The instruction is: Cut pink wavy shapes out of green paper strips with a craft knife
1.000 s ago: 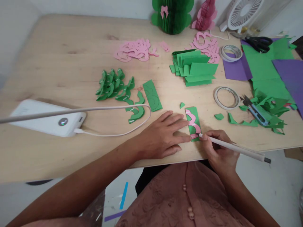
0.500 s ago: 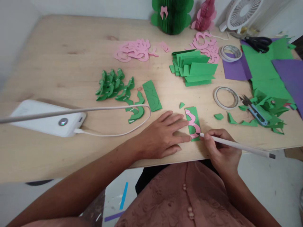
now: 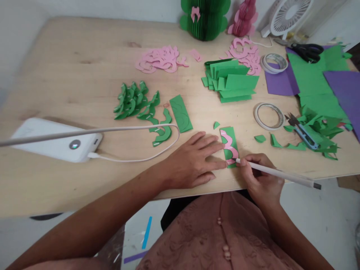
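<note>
A white pen (image 3: 281, 173) is gripped in my right hand (image 3: 263, 182), its dark tip at the lower edge of a pink scalloped paper cutout (image 3: 232, 149). That cutout lies on a small green paper rectangle (image 3: 232, 134) near the table's front edge. My left hand (image 3: 194, 161) rests flat with fingers spread, its fingertips at the left side of the cutout and the green paper. Left of them lies another green strip (image 3: 180, 112) with drawn curved lines. Beyond it are several cut green scalloped pieces (image 3: 132, 101), heaped together.
Folded green papers (image 3: 230, 80), pink cutouts (image 3: 160, 60), tape rolls (image 3: 269, 116), blue-handled snips (image 3: 305, 135) and black-handled scissors (image 3: 306, 51) lie around. A cabled white power bank (image 3: 56, 140) is at left. Paper honeycomb shapes (image 3: 204, 20) and a fan (image 3: 289, 15) stand behind.
My right hand and the pen have shifted slightly left, the pen's back end moving most. The left hand and papers have stayed in place.
</note>
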The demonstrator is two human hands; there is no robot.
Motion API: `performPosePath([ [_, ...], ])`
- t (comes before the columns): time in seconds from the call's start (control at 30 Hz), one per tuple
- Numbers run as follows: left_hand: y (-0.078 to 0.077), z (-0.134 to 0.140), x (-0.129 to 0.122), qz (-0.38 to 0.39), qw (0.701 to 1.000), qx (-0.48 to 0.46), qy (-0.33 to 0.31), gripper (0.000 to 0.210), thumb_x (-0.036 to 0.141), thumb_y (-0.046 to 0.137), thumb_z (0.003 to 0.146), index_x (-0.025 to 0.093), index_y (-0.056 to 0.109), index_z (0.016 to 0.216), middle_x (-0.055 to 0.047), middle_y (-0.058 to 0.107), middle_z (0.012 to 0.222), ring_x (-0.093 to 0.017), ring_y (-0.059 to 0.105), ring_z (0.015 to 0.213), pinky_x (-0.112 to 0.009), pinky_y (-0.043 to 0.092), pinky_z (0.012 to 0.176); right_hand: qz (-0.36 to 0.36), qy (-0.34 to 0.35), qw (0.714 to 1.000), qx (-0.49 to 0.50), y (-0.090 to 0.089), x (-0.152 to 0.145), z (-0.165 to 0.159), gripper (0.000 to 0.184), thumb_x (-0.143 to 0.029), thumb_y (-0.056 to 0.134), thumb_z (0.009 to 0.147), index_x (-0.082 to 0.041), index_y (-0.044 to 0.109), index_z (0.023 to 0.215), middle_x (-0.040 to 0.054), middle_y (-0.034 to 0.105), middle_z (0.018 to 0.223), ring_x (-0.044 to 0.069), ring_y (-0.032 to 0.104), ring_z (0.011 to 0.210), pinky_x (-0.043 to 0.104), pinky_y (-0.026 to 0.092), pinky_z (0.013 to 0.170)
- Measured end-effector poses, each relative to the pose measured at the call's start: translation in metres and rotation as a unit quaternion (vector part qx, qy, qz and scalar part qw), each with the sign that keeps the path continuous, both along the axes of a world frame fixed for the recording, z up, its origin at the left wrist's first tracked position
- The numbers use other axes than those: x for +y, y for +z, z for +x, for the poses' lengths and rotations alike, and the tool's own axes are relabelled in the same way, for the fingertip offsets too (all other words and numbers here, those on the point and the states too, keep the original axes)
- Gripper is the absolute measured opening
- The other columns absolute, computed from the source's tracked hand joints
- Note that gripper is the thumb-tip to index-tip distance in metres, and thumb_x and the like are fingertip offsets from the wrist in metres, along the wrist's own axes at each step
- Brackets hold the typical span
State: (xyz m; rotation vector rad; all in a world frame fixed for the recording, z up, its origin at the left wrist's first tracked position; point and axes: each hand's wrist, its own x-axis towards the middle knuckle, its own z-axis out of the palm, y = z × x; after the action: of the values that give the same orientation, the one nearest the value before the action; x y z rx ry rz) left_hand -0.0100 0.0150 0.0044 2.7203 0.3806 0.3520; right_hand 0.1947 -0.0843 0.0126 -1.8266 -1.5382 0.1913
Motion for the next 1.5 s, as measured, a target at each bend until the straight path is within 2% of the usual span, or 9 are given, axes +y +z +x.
performPosePath([
  [0.33, 0.0011, 0.0005, 0.0001, -0.004, 1.000, 0.004, 0.000, 0.039, 0.037, 0.059, 0.093, 0.031, 0.060, 0.131, -0.009, 0.046, 0.148, -0.033, 0.037, 0.138, -0.057, 0.025, 0.114, -0.003, -0.040, 0.998, 0.055, 0.0010, 0.0006, -0.0016, 0.022, -0.035, 0.064, 0.086, -0.019, 0.061, 0.072, -0.0039, 0.059, 0.055, 0.008, 0.048, 0.044, 0.020, 0.037, 0.041],
  [0.77, 0.0006, 0.0002, 0.0002, -0.003, 1.000, 0.007, -0.003, 0.038, 0.038, 0.057, 0.094, 0.030, 0.059, 0.132, -0.009, 0.046, 0.148, -0.032, 0.037, 0.139, -0.055, 0.025, 0.115, 0.011, -0.020, 1.000, -0.006, -0.0019, -0.0003, -0.0006, 0.019, -0.032, 0.062, 0.087, -0.019, 0.061, 0.073, -0.0048, 0.057, 0.055, 0.008, 0.045, 0.043, 0.020, 0.033, 0.041],
  [0.93, 0.0009, 0.0004, 0.0000, 0.000, 1.000, 0.007, -0.003, 0.039, 0.037, 0.057, 0.094, 0.031, 0.058, 0.133, -0.009, 0.045, 0.149, -0.033, 0.037, 0.139, -0.056, 0.025, 0.114, -0.001, -0.008, 1.000, 0.013, -0.0016, -0.0001, -0.0001, 0.022, -0.036, 0.063, 0.087, -0.019, 0.062, 0.073, -0.0043, 0.058, 0.055, 0.008, 0.046, 0.042, 0.021, 0.034, 0.040],
  [1.07, 0.0014, 0.0005, 0.0000, 0.000, 1.000, 0.005, -0.003, 0.038, 0.037, 0.057, 0.094, 0.030, 0.060, 0.131, -0.009, 0.045, 0.149, -0.033, 0.037, 0.138, -0.056, 0.025, 0.114, -0.006, -0.023, 0.999, 0.036, -0.0007, -0.0001, -0.0003, 0.023, -0.037, 0.062, 0.087, -0.019, 0.061, 0.073, -0.0036, 0.058, 0.055, 0.009, 0.047, 0.043, 0.021, 0.037, 0.041],
  [1.23, 0.0013, 0.0005, 0.0001, 0.000, 1.000, 0.002, -0.003, 0.038, 0.037, 0.057, 0.094, 0.030, 0.060, 0.131, -0.008, 0.045, 0.149, -0.032, 0.037, 0.138, -0.055, 0.026, 0.114, -0.012, -0.026, 0.999, 0.014, -0.0015, -0.0004, 0.0001, 0.022, -0.037, 0.063, 0.086, -0.020, 0.062, 0.072, -0.0043, 0.055, 0.053, 0.008, 0.043, 0.041, 0.021, 0.032, 0.039],
  [1.37, 0.0017, 0.0004, 0.0000, -0.003, 1.000, 0.003, -0.004, 0.038, 0.036, 0.057, 0.094, 0.030, 0.059, 0.132, -0.008, 0.046, 0.148, -0.032, 0.037, 0.138, -0.055, 0.026, 0.114, -0.020, -0.020, 0.997, 0.068, 0.0009, -0.0011, -0.0003, 0.021, -0.036, 0.064, 0.086, -0.020, 0.062, 0.073, -0.0038, 0.058, 0.055, 0.009, 0.047, 0.043, 0.021, 0.035, 0.040],
  [1.5, 0.0016, 0.0001, -0.0003, -0.003, 1.000, 0.001, -0.002, 0.038, 0.036, 0.058, 0.094, 0.031, 0.059, 0.131, -0.008, 0.047, 0.147, -0.032, 0.037, 0.138, -0.055, 0.025, 0.115, 0.002, -0.048, 0.990, 0.134, 0.0025, -0.0009, -0.0013, 0.019, -0.035, 0.066, 0.084, -0.020, 0.062, 0.073, -0.0016, 0.065, 0.060, 0.011, 0.056, 0.049, 0.022, 0.041, 0.044],
])
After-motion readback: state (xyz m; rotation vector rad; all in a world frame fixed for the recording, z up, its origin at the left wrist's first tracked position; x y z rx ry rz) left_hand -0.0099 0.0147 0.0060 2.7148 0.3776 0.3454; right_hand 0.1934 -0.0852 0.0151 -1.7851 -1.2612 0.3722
